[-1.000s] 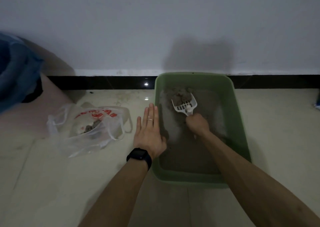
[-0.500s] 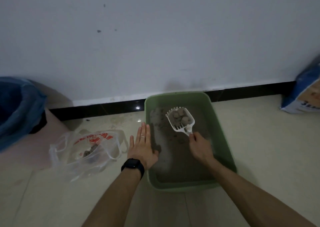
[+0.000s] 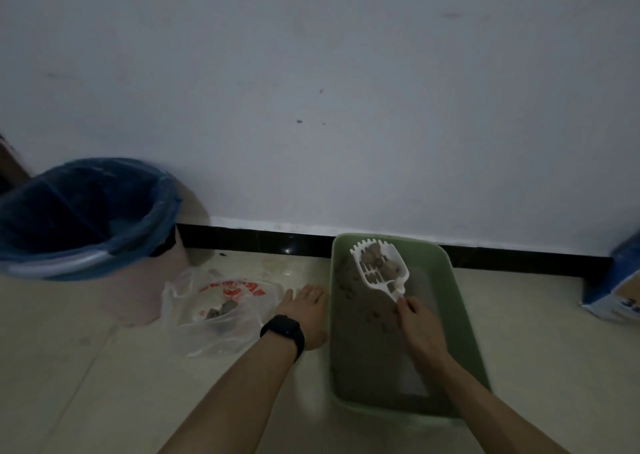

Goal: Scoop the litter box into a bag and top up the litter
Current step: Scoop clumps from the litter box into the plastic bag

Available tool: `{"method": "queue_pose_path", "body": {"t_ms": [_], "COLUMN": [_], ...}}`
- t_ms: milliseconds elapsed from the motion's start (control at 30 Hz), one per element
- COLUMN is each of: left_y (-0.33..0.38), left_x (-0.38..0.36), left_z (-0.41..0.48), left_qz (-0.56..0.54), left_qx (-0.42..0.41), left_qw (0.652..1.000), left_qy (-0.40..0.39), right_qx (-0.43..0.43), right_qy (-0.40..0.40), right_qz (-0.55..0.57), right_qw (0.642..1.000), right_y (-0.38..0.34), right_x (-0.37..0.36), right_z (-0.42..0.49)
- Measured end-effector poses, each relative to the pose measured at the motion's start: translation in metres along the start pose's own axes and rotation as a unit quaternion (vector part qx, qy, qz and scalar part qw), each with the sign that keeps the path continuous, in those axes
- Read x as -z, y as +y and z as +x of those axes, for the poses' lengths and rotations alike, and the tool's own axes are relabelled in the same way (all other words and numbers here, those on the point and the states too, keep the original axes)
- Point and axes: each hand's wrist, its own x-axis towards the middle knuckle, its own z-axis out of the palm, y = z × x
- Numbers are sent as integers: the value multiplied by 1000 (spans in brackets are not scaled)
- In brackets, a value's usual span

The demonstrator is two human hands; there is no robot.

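Scoop [image 3: 372,277] looks light, stiff plastic with loose clumps [image 3: 379,261] riding its slotted bowl, right hand [image 3: 420,329] curled round the handle end, left hand [image 3: 306,315] spread flat beside the litter box [image 3: 460,301].

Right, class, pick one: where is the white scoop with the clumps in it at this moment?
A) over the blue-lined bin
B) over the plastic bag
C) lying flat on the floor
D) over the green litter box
D: the right hand holds the scoop by its handle above the far end of the litter box, with clumps in it, while the plastic bag lies off to the left.
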Motion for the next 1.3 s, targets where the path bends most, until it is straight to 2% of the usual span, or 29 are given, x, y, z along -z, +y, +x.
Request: {"method": "queue_pose_path", "body": {"t_ms": [200, 367, 467, 533, 633, 733, 833, 933, 1100, 1300], "left_y": [-51, -127, -167, -189, -207, -210, -209, -209, -205, -208], "left_x": [-1, -4, -16, -29, -46, -55, -63, -70, -72, -78], "left_z": [-14, -39, -61, -73, -82, -86, -86, -81, -73, -74], "left_qz": [-25, -73, -116, -126, -111, -107, -156, -215, -276, -252], "left_qx": [65, 171, 239, 272, 298, 284, 273, 280, 280, 254], "left_qw": [997, 981, 963, 954, 945, 949, 946, 931, 906, 922], "left_qy": [29, 61, 39, 30, 71, 89, 74, 89, 156, 145], "right_qx": [59, 77, 90, 105, 127, 166, 218, 250, 253, 383], "right_qy": [14, -58, -89, -103, -124, -154, -159, -138, -141, -39], "right_qz": [-76, -53, -47, -57, -103, -178, -266, -315, -367, -461], "right_qw": [995, 994, 991, 987, 979, 958, 925, 905, 884, 799], "right_y": [-18, -49, -68, -80, -93, -103, -113, -121, -125, -134], "right_x": [-12, -48, -75, -97, -131, -162, -186, -201, -218, -214], "right_z": [-18, -24, -27, -30, -32, -34, -38, -41, -43, -44]}}
